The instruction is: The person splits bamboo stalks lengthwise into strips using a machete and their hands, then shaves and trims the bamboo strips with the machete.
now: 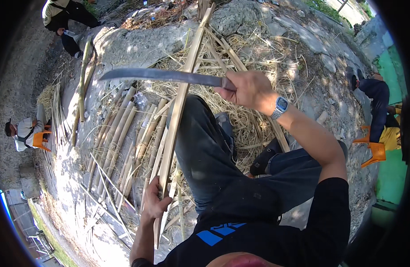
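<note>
My right hand (248, 90) is closed around the handle of a machete (162, 76), whose long dark blade points left. The blade crosses a long split bamboo strip (180, 100); I cannot tell whether it touches. My left hand (154, 199) grips this strip near its lower end. The strip slants up and to the right past my bent knee (196, 133), its far end near the rock at the top. Beneath it lie bamboo shavings (245, 129) and further split strips (231, 53).
Several bamboo poles (118, 135) lie side by side on the ground at left, with thin slats (105, 178) nearby. A seated person (24, 133) is at far left, another person (64, 18) at upper left. At right, someone sits near an orange stool (374, 149).
</note>
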Available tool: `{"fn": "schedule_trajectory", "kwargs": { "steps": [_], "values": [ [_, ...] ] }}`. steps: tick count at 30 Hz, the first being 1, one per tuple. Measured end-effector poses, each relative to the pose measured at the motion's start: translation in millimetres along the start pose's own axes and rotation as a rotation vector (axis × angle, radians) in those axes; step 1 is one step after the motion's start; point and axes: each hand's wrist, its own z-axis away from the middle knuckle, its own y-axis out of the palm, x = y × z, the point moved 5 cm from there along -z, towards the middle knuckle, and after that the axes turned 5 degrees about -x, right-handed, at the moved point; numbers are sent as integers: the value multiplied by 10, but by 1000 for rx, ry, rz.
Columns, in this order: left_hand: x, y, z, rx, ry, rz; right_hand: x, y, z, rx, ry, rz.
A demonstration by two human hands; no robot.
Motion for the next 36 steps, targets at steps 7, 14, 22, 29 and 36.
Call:
{"fn": "schedule_trajectory", "kwargs": {
  "steps": [7,14,22,29,36],
  "values": [
    [-132,-60,152,30,-143,204,-1257,18,-165,144,164,184],
    [558,75,413,87,-80,163,-733,-205,193,-47,63,86],
    [372,99,358,143,-110,135,-718,102,363,503,912,-1062],
    [428,161,381,149,-132,265,-370,-53,363,46,341,-326],
    [289,191,306,129,-89,227,804,-463,599,12,-183,-471]
  ]
}}
